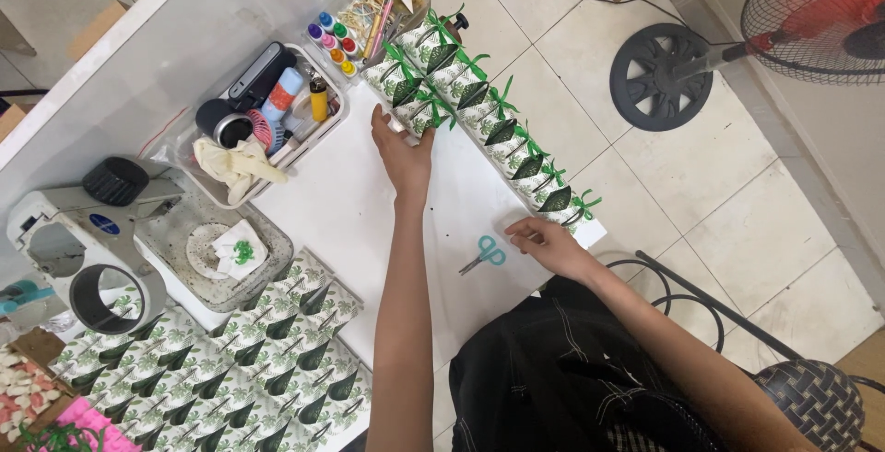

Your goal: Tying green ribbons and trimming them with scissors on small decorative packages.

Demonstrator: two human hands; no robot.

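Reaching across a white worktable [323, 203], the person's left hand [403, 150] rests on a small leaf-printed favour box [406, 118] at the far end of a double row of finished boxes with green ribbon bows [498, 111]; the fingers curl loosely around the box end, though how firmly they hold it I cannot tell. The right hand [546, 240] lies flat and empty at the near end of that row, fingertips touching the last box. Nudging the box snug against its neighbours, with its bow upright, would probably keep the row even. Teal-handled scissors [486, 252] lie just beside the right hand. Left of the row sit a clear tray of tools and gloves [267, 120], a tape dispenser [83, 240], and a stack of flat unfolded box blanks [249, 360]. Beyond the row's right side, pale floor tiles [737, 222] hold a standing fan [811, 14].
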